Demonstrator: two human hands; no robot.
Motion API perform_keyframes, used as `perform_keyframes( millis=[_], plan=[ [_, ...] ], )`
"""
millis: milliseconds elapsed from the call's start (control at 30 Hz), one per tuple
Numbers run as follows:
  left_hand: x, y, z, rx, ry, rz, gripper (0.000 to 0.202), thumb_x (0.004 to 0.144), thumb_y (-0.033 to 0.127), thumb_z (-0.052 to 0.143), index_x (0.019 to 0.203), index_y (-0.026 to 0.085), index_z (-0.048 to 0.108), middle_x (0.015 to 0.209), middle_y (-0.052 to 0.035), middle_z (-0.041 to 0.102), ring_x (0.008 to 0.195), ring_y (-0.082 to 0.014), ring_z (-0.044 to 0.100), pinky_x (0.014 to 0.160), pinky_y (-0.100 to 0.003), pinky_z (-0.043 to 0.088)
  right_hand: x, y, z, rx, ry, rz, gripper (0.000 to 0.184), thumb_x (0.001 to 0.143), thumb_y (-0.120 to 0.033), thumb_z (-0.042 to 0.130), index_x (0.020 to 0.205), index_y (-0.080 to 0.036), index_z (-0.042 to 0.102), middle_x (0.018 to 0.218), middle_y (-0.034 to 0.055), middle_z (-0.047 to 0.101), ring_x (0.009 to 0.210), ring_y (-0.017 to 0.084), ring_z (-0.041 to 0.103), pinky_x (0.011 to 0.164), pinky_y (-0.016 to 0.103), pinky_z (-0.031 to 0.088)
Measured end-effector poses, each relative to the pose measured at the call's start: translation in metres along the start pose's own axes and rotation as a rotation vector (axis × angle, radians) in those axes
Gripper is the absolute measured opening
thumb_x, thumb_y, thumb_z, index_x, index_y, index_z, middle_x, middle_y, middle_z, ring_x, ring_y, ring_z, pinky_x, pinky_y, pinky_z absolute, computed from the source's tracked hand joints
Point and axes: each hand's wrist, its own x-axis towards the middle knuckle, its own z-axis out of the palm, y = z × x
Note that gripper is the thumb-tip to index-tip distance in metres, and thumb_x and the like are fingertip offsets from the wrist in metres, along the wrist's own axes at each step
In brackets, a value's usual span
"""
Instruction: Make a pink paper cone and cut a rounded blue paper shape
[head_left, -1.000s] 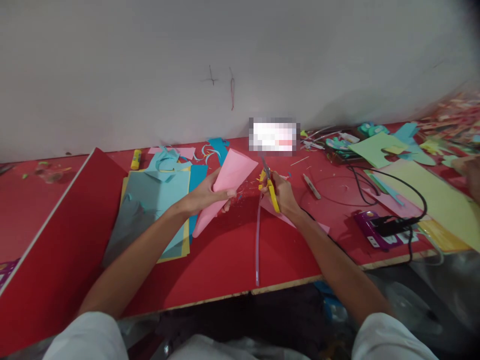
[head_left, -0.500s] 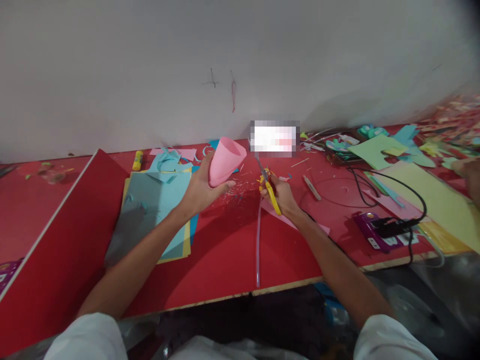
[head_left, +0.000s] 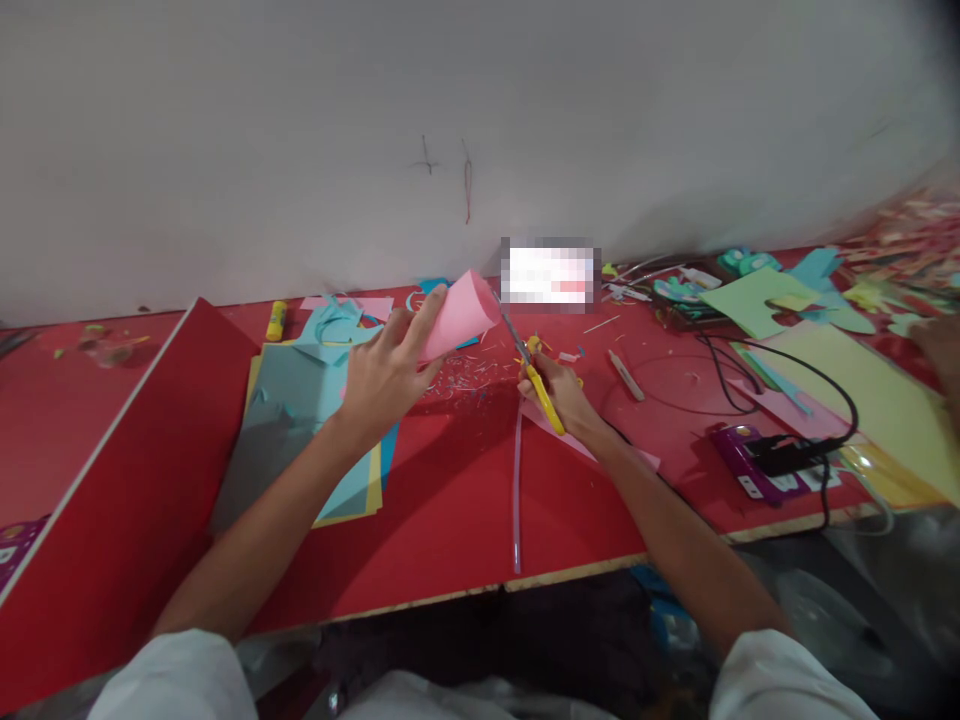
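Observation:
A pink paper cone is held by my left hand, its wide mouth turned to the right. The back of that hand hides the cone's narrow end. My right hand grips yellow-handled scissors whose blades point up and left, with the tips at the cone's rim. Whether the blades are on the paper I cannot tell. Below the hands, small paper scraps are scattered. A pale clear stick lies upright in view in front of my right hand, beside a pink paper strip.
Stacked coloured sheets and a yellow glue stick lie left, by a red divider. To the right are a purple power box with black cables, a cutter-like pen and green paper. Another person's hand shows at far right.
My left hand has turned the cone, so its mouth faces more to the right and the hand's back covers more of it. The scissors' tips are now at the cone's rim.

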Motion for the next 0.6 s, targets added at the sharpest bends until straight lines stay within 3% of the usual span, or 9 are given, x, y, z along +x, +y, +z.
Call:
perform_keyframes(
  millis=[333, 600],
  plan=[
    [-0.0009, -0.0008, 0.001, 0.018, -0.053, 0.01, 0.069, 0.098, 0.032, 0.061, 0.165, 0.036, 0.043, 0.134, -0.0162, 0.065, 0.107, -0.0363, 0.07, 0.082, -0.042, 0.054, 0.0022, 0.0033, -0.0004, -0.153, 0.016, -0.037, 0.046, 0.081, -0.068, 0.077, 0.081, -0.026, 0.059, 0.068, 0.0031, 0.062, 0.069, 0.023, 0.062, 0.058, 0.033, 0.05],
    [-0.0015, -0.0042, 0.0043, 0.044, -0.029, 0.036, 0.073, 0.098, 0.036, 0.063, 0.167, 0.032, 0.039, 0.137, -0.0168, 0.066, 0.107, -0.0345, 0.071, 0.081, -0.04, 0.055, 0.0021, 0.0012, -0.0047, -0.213, 0.065, -0.035, 0.048, 0.077, -0.068, 0.08, 0.079, -0.022, 0.065, 0.066, 0.0037, 0.064, 0.069, 0.024, 0.064, 0.058, 0.033, 0.049]
  ],
)
